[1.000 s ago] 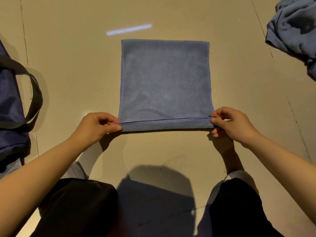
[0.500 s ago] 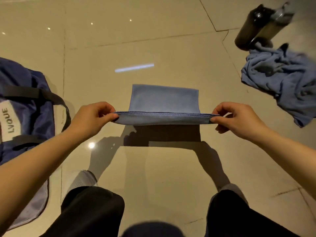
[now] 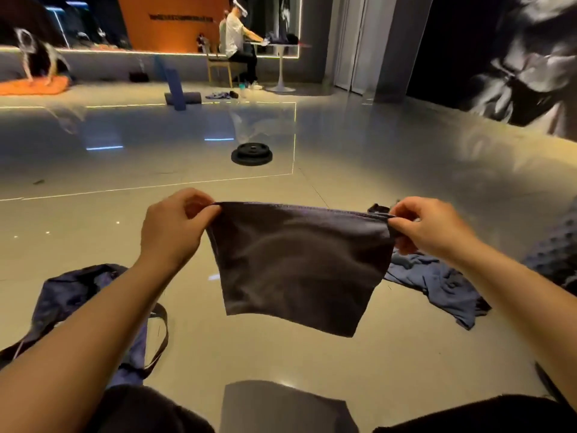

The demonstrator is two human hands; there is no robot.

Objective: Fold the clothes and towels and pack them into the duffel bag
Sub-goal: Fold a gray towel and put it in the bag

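A folded blue-grey towel [image 3: 299, 264] hangs in the air in front of me, its stitched edges uppermost. My left hand [image 3: 173, 228] pinches its top left corner and my right hand [image 3: 429, 228] pinches its top right corner. The towel's lower end hangs free above the floor. The navy duffel bag [image 3: 78, 295] lies on the floor at the lower left, partly behind my left forearm, with a strap looping beside it. A crumpled blue garment [image 3: 437, 282] lies on the floor at the right, below my right hand.
A black weight plate [image 3: 252, 154] lies on the glossy floor ahead. Far back, one person sits at a small white table [image 3: 282, 67] and another bends over an orange mat [image 3: 34, 85]. A dark bumpy object [image 3: 559, 245] sits at the right edge. My knees fill the bottom.
Both hands raised the towel off the floor to chest height, where it now hangs down. The view tilted up from the floor to the room.
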